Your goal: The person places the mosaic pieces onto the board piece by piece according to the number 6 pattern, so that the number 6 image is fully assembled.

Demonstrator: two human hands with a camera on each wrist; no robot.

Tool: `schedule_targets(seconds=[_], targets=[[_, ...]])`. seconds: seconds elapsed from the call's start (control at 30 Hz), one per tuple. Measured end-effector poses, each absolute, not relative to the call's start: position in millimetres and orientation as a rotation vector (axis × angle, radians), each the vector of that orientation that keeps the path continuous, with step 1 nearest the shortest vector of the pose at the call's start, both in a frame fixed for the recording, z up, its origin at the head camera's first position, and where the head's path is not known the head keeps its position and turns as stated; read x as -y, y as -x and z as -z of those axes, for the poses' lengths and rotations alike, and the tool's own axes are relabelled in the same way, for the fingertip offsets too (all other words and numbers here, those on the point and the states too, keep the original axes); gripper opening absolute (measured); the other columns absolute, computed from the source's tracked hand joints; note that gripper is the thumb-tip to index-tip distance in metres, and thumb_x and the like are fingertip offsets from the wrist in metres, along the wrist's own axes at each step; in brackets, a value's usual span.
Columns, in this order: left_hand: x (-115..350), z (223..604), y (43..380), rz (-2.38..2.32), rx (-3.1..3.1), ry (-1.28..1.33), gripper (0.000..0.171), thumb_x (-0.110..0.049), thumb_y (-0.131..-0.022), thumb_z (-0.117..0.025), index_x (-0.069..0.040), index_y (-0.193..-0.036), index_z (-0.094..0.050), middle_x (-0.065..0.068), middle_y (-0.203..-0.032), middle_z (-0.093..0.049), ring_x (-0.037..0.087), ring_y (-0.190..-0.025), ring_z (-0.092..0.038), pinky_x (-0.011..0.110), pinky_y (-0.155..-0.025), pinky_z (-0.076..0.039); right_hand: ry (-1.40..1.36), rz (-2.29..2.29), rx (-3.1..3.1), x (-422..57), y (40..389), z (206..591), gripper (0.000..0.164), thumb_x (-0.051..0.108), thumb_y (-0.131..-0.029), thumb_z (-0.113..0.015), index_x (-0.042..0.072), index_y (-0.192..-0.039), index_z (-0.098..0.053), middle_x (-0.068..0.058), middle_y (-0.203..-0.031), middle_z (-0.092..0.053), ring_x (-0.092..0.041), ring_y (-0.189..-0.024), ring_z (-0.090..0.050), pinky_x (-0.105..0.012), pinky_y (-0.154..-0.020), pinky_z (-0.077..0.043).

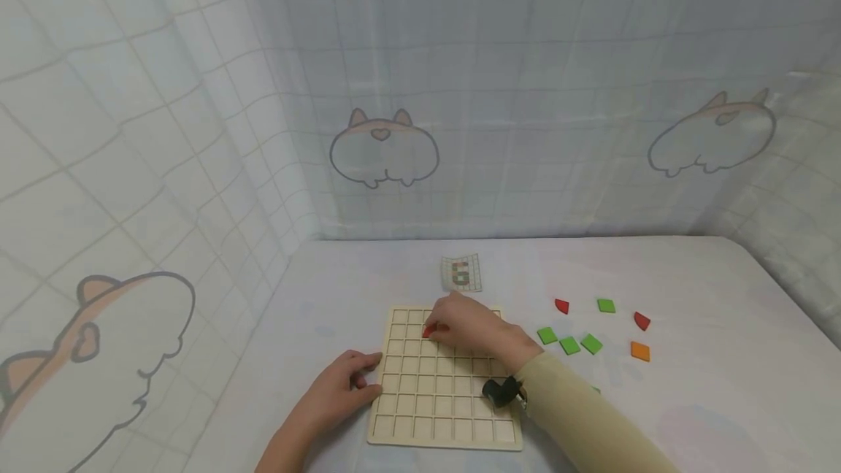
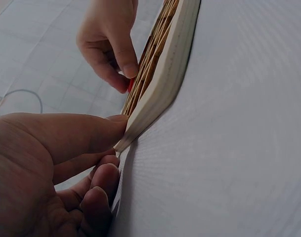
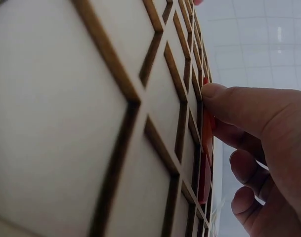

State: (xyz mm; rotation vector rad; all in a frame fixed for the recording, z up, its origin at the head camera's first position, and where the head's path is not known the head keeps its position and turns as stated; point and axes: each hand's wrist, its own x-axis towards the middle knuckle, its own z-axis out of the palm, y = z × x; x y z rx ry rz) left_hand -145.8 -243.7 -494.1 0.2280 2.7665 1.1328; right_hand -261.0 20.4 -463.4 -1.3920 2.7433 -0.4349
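Note:
A wooden grid board [image 1: 423, 425] lies on the table. My left hand [image 1: 338, 393] rests its thumb and index finger against the board's left edge; in the left wrist view the thumb [image 2: 91, 132] lies straight along that edge. Over the board's upper rows, my right hand [image 1: 463, 323] pinches a small red tile [image 1: 429, 331] with thumb and fingertips, down at a cell. Beside it in the right wrist view an orange tile [image 3: 207, 133] and another red tile [image 3: 204, 177] sit on the grid, partly covered by the fingers.
A pattern card [image 1: 462, 273] lies behind the board. Right of the board are several green square tiles [image 1: 569, 345], two red rounded tiles [image 1: 642, 320] and an orange square tile [image 1: 640, 351]. One green tile [image 1: 596, 389] is mostly hidden by the right sleeve. Curtains [image 1: 499, 93] stand behind.

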Motion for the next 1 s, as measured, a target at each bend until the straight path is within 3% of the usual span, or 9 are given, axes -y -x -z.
schedule_targets(seconds=[0.73, 1.0], targets=[[243.0, 494.7, 146.6, -1.138, -2.765, -0.205, 0.054, -0.028, -0.082, -0.081, -0.011, -0.131, -0.065, -0.006, -0.103, -0.056, 0.009, -0.079, -0.052, 0.025, -0.066, -0.043, 1.423, 0.455, -2.747, -22.2, 258.5, 463.9, 0.012, 0.028, -0.093, -0.072, 0.022, -0.1, -0.079, 0.013, -0.091, -0.063, -0.006, -0.085, -0.053, -0.026, -0.079, -0.044], [241.6, 493.4, 145.8, -1.117, -2.764, -0.18, 0.055, -0.029, -0.082, -0.081, -0.011, -0.132, -0.065, -0.006, -0.103, -0.056, 0.01, -0.079, -0.052, 0.025, -0.065, -0.042, 1.326, 0.497, -2.738, -28.6, 252.1, 459.7, 0.019, 0.03, -0.093, -0.071, 0.02, -0.108, -0.076, 0.012, -0.091, -0.06, -0.007, -0.082, -0.05, -0.025, -0.076, -0.044]])
